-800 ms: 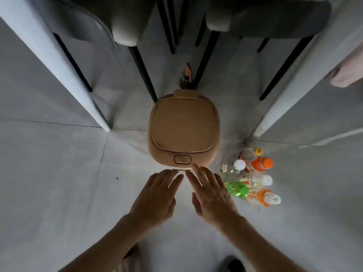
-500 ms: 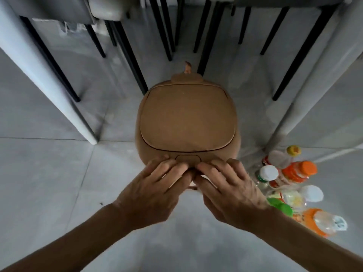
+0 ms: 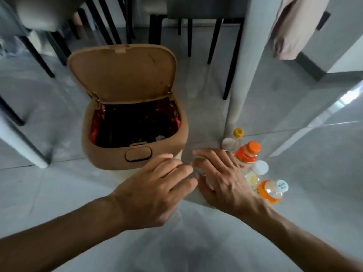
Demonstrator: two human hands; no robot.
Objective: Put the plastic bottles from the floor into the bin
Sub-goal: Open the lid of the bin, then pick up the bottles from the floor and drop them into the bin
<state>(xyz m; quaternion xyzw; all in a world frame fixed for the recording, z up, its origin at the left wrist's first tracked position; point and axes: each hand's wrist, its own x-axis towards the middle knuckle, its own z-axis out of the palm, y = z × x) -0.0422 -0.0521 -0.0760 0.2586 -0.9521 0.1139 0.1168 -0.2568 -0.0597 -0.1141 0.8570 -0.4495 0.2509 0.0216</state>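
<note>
A tan bin (image 3: pixel 110 154) stands on the floor with its lid (image 3: pixel 121 73) swung up and a dark red liner inside. Several plastic bottles stand in a cluster right of it: an orange-capped one (image 3: pixel 247 154), a yellow-capped one (image 3: pixel 238 133), a white-capped one (image 3: pixel 259 168) and an orange-labelled one (image 3: pixel 272 191). My left hand (image 3: pixel 155 189) hovers in front of the bin, fingers loosely apart, holding nothing. Over the left side of the cluster my right hand (image 3: pixel 222 173) is spread, hiding some bottles; I cannot tell whether it grips one.
Black chair legs (image 3: pixel 231 55) and a pale table leg (image 3: pixel 243 65) stand behind and right of the bin. Another pale leg (image 3: pixel 17 142) is at the left. A pinkish cloth (image 3: pixel 292 26) hangs at the top right. Grey tiled floor lies all around.
The bin lid was shut with both hands pressing at its front latch; now it stands up. Both hands have come off the bin, the right one shifting over the bottles.
</note>
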